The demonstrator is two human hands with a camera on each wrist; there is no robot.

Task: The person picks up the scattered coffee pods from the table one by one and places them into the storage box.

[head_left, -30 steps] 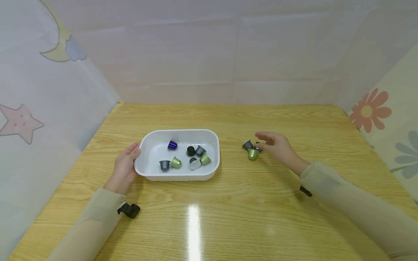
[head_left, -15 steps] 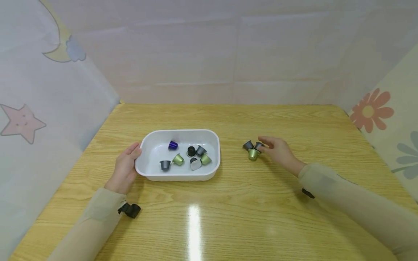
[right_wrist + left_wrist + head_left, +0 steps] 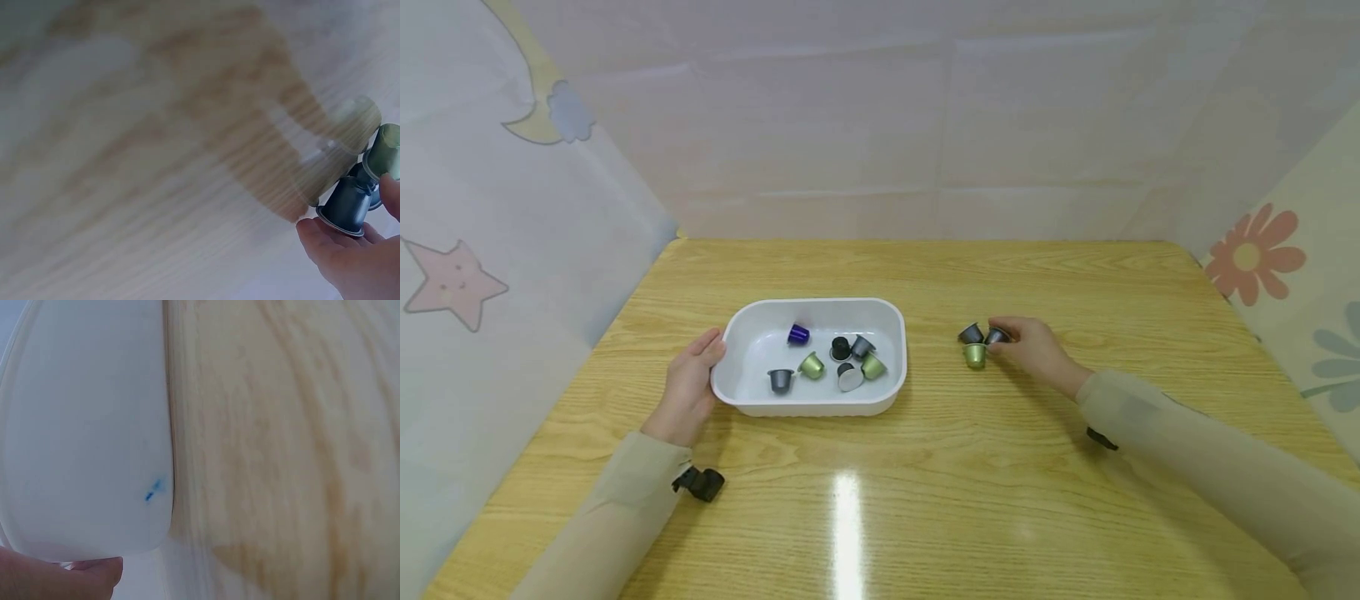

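At the left end of a white tray (image 3: 741, 398), my left hand (image 3: 685, 382) grips the rim, with the thumb on top. The left wrist view shows the tray's outer wall (image 3: 87, 437) and a fingertip (image 3: 111, 570) at its end. My right hand (image 3: 1036, 348) pinches a dark grey coffee capsule (image 3: 997, 336) between thumb and fingers, low over the table. Beside it are a green capsule (image 3: 974, 356) and another dark grey capsule (image 3: 971, 334). In the right wrist view the pinched dark capsule (image 3: 345, 203) touches the green one (image 3: 384, 150).
Several capsules lie scattered in the tray: a purple one (image 3: 798, 335), a black one (image 3: 840, 347), a green one (image 3: 812, 365) and a grey one (image 3: 781, 381) among them. The wooden table (image 3: 925, 483) meets printed cloth walls (image 3: 850, 125) at the back and sides.
My right hand has come down onto the right-hand dark grey capsule and closed thumb and fingers on it. The green capsule beside it has shifted slightly left. My left hand stays on the tray.
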